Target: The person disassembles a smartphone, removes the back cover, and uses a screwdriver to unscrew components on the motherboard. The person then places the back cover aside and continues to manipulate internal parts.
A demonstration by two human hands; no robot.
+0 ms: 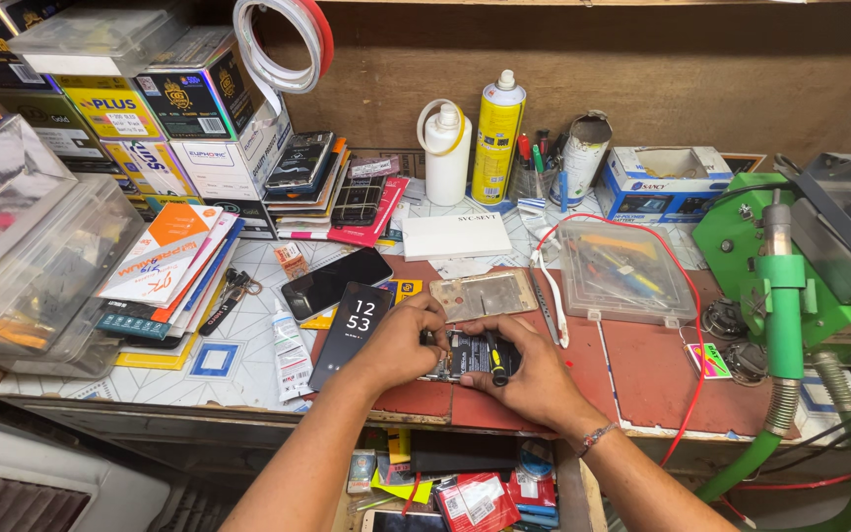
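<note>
An opened phone (462, 357) with its dark insides showing lies on the red mat (642, 369) near the bench's front edge. My left hand (398, 343) grips its left end. My right hand (529, 374) rests on its right end and holds a small black and yellow screwdriver (493, 357), tip down on the phone. A pale metal phone frame (485, 294) lies just beyond the hands. Left of my left hand lies a phone with a lit screen (352, 333), and a dark phone (335, 281) lies behind it.
A clear box of tools (622, 271) sits right of the frame, with a green hot-air stand (785, 286) and hoses at far right. Stacked boxes and clear bins (27, 256) fill the left. A white bottle (447, 153) and a yellow spray can (497, 133) stand at the back. A glue tube (292, 355) lies left.
</note>
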